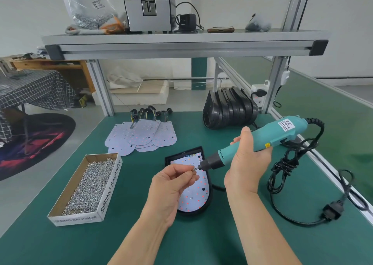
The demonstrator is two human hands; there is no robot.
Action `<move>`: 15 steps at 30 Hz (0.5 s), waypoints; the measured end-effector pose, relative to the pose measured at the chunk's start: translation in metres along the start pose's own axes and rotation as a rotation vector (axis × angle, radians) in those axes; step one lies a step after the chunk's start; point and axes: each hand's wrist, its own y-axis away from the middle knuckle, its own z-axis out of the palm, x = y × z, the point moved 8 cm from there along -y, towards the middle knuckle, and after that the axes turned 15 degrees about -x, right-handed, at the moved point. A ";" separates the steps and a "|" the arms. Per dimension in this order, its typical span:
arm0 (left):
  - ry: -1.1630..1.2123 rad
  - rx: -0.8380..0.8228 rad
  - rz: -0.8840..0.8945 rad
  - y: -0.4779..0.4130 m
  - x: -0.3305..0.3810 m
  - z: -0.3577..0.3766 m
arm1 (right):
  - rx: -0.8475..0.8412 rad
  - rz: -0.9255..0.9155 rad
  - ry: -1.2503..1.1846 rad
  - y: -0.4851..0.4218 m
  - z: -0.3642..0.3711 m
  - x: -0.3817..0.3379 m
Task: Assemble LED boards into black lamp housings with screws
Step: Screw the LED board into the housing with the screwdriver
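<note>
A black lamp housing (203, 208) lies on the green mat with a white LED board (194, 196) seated inside it. My left hand (171, 186) hovers over the board and pinches a small screw (194, 169) against the screwdriver's tip. My right hand (247, 159) grips the teal electric screwdriver (262, 138), which tilts down to the left toward the screw. A fan of loose LED boards (141, 136) with wires lies farther back. Several empty black housings (228, 107) are stacked at the back right.
A cardboard box of screws (86, 186) marked SPRING BALANCER sits at the left. The screwdriver's black cable (286, 168) coils on the mat at the right, ending in a plug (332, 212). An aluminium shelf frame (181, 44) spans overhead.
</note>
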 end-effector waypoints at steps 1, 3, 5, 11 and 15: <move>-0.039 0.008 0.022 0.001 0.000 -0.001 | 0.004 0.004 0.002 -0.001 0.000 0.001; -0.114 0.021 0.049 0.002 0.001 -0.002 | 0.008 0.011 0.002 -0.004 -0.001 0.003; -0.167 -0.021 0.066 0.000 0.003 0.000 | 0.006 0.018 -0.010 -0.006 0.000 0.005; -0.665 0.300 -0.062 -0.003 0.017 -0.057 | -0.029 -0.004 -0.030 -0.020 0.008 0.004; -0.902 0.273 -0.389 -0.022 0.000 -0.063 | -0.074 -0.065 0.037 -0.028 0.020 0.002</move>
